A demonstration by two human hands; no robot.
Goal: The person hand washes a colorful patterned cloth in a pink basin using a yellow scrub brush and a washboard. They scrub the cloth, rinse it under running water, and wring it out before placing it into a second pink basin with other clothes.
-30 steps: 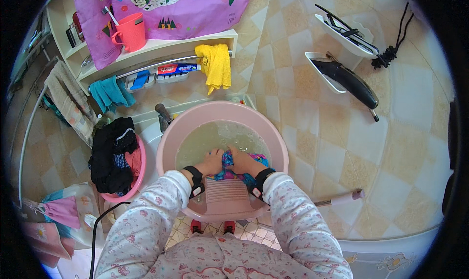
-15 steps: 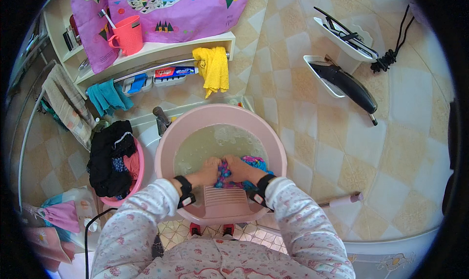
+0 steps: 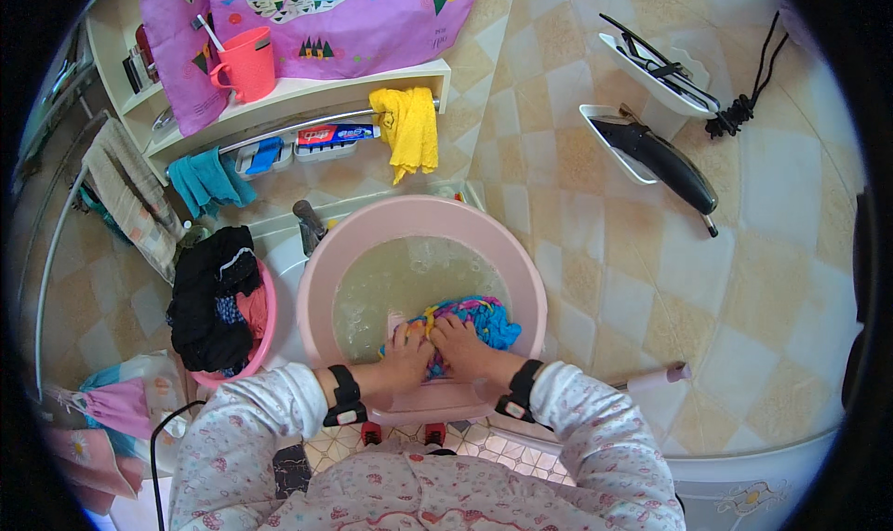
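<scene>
A large pink basin [image 3: 321, 280] stands before me with cloudy, sudsy water [image 3: 400, 266] in it. At its near side both my hands press on a wet bundle of multicoloured cloth [image 3: 488, 322], blue with pink and yellow patches. My left hand [image 3: 404, 356] grips the bundle's left part with bent fingers. Close beside it, my right hand [image 3: 463, 347] is bent over the middle, and loose folds bulge out past it toward the right. The ridged washboard built into the basin's near wall is mostly covered by the cloth and hands.
Left of the basin, a smaller pink tub [image 3: 270, 322] holds dark clothes [image 3: 209, 308]. A tap [image 3: 310, 226] rises behind the basin's left rim. Farther back, a yellow cloth [image 3: 409, 131] hangs from a rail under a shelf with a red mug [image 3: 246, 66]. A black hair clipper [image 3: 665, 164] sits in a wall holder.
Both hands have drawn nearer to me, pulling the cloth down over the washboard ridges. More of the bundle now shows above and to the right of the hands.
</scene>
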